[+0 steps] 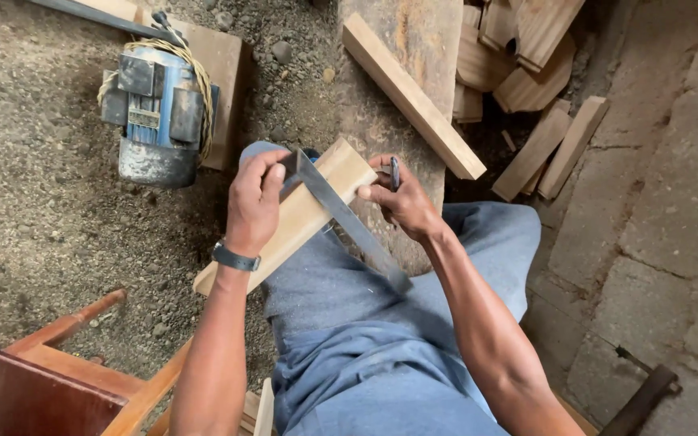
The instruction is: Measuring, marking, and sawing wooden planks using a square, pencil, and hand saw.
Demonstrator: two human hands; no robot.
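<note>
Resting across the person's lap, a pale wood block lies under a metal square; the left hand closes its grip on block and square, the right hand pinches a pencil just right of the block's far end

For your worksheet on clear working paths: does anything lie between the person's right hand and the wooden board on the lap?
Nothing visible does. The right hand, holding a pencil, already rests against the wooden board, beside the metal square that the left hand holds down.
</note>
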